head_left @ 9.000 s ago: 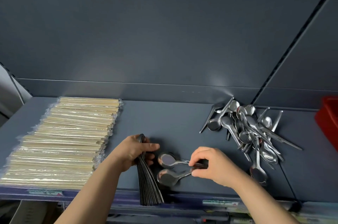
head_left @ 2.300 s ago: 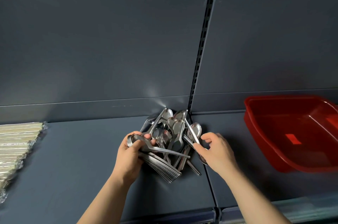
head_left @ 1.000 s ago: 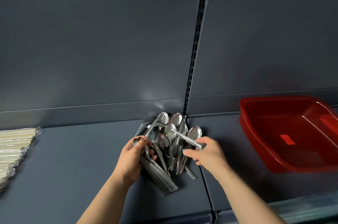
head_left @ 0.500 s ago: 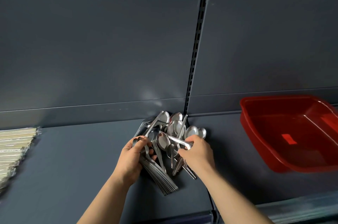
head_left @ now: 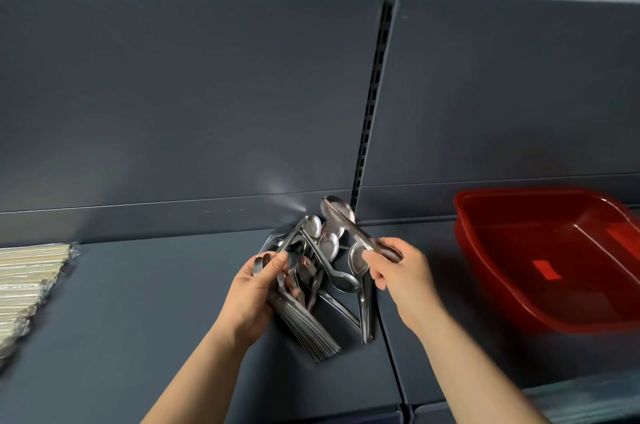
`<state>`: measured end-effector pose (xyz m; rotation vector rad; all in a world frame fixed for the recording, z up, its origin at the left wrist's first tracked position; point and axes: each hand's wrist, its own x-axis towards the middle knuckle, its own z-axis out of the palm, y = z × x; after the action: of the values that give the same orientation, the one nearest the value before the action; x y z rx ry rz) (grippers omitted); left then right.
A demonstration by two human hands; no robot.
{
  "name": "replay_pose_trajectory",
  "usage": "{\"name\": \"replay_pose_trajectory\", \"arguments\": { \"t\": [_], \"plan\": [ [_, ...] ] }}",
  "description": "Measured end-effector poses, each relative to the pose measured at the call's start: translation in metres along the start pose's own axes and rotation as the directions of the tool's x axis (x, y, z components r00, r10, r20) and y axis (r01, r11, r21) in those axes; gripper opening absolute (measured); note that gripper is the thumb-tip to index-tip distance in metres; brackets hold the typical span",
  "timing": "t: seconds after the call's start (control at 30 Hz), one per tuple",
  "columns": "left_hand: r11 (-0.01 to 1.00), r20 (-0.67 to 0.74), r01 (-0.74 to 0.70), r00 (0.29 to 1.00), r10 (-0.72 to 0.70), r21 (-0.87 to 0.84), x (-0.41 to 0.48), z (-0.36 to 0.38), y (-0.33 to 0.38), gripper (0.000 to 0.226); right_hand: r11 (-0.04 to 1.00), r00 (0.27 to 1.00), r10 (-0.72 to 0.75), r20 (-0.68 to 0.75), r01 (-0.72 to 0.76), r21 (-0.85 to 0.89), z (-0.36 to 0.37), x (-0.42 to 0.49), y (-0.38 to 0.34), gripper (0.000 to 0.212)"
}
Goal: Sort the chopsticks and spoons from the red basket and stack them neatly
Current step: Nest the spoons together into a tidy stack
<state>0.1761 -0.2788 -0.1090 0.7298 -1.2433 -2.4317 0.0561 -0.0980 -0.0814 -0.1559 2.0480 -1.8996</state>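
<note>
Two dark grey shelf panels [head_left: 138, 302] meet at frame centre; my left hand [head_left: 249, 299] grips stacked spoons [head_left: 308, 330], my right hand [head_left: 401, 278] pinches a single spoon [head_left: 346, 226].

The chopsticks [head_left: 24, 281] run off the left edge; the red basket [head_left: 540, 285] off the right. The raised spoon [head_left: 337, 212] is blurred.

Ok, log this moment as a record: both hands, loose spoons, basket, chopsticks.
left hand: grips a stack of spoons, nested, handles fanning toward the shelf front
right hand: pinches a single spoon by its handle, bowl raised above the heap
loose spoons: jumbled heap on the shelf between the hands
red basket: on the shelf at right, no cutlery visible inside
chopsticks: wrapped, in rows at far left
</note>
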Motion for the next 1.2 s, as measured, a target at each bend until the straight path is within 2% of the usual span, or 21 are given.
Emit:
{"name": "replay_pose_trajectory", "arguments": {
  "t": [0.03,0.07,0.13,0.37,0.43,0.5,0.57,0.63,0.73,0.77,0.83,0.9,0.97,1.07,1.13,1.2],
  "plan": [
    [1.000,0.022,-0.006,1.000,0.006,0.013,0.000,0.003,0.003,0.017,0.991,0.990,0.102,0.094,-0.110,0.082,0.000,-0.002,-0.003,0.016],
    [0.999,0.034,-0.012,0.999,0.011,0.032,0.001,0.006,0.006,0.021,0.974,0.966,0.186,0.181,-0.205,0.094,-0.001,-0.003,-0.005,0.018],
    [0.997,0.048,-0.026,0.999,0.022,0.067,0.002,0.011,0.011,0.026,0.947,0.905,0.292,0.310,-0.318,0.037,0.001,-0.007,-0.007,0.018],
    [0.993,-0.055,-0.071,0.996,0.076,0.091,0.007,0.019,0.006,0.010,0.901,0.794,0.385,0.469,-0.434,-0.006,0.009,-0.021,-0.009,0.012],
    [0.993,-0.042,-0.070,0.996,0.074,0.095,0.006,0.018,0.005,0.006,0.904,0.773,0.386,0.503,-0.426,-0.039,0.010,-0.023,-0.009,0.008],
    [0.998,-0.020,-0.057,0.998,0.058,0.037,0.005,0.016,0.005,0.015,0.908,0.771,0.386,0.506,-0.415,-0.061,0.010,-0.024,-0.010,0.006],
    [0.997,-0.010,-0.027,1.000,0.026,-0.076,0.004,0.014,0.007,0.019,0.913,0.809,0.385,0.445,-0.404,-0.055,0.005,-0.019,-0.013,0.012],
    [0.994,-0.015,-0.023,1.000,0.022,-0.107,0.004,0.011,0.012,0.017,0.921,0.851,0.367,0.376,-0.389,-0.018,-0.005,-0.013,-0.018,0.011],
    [0.999,-0.025,-0.012,1.000,0.011,-0.046,0.002,0.007,0.019,0.007,0.960,0.872,0.279,0.403,-0.260,-0.103,-0.023,-0.005,-0.027,0.022],
    [1.000,-0.008,0.006,1.000,-0.006,-0.014,0.001,0.006,0.021,0.011,0.969,0.871,0.240,0.428,-0.191,-0.156,-0.028,-0.004,-0.030,0.023],
    [0.997,0.062,0.044,0.997,-0.048,0.064,-0.002,0.004,0.024,0.020,0.972,0.873,0.165,0.458,-0.065,-0.227,-0.033,0.000,-0.036,0.026],
    [0.990,0.139,0.089,0.985,-0.104,0.112,-0.006,0.004,0.025,0.019,0.968,0.886,0.109,0.450,0.009,-0.251,-0.031,0.004,-0.038,0.032],
    [0.977,0.197,0.139,0.965,-0.170,0.163,-0.011,0.007,0.022,0.018,0.968,0.882,0.107,0.458,0.013,-0.252,-0.020,0.004,-0.034,0.034],
    [0.970,0.284,0.152,0.937,-0.202,0.190,-0.018,0.014,0.013,0.025,0.970,0.824,0.121,0.554,0.022,-0.244,0.004,-0.002,-0.023,0.028],
    [0.963,0.330,0.129,0.922,-0.205,0.239,-0.022,0.017,0.010,0.039,0.971,0.788,0.121,0.604,0.033,-0.238,0.018,-0.006,-0.015,0.024],
    [0.950,0.324,0.105,0.924,-0.202,0.292,-0.026,0.020,0.008,0.050,0.972,0.784,0.131,0.607,0.019,-0.235,0.028,-0.008,-0.010,0.026]
  ]
}}
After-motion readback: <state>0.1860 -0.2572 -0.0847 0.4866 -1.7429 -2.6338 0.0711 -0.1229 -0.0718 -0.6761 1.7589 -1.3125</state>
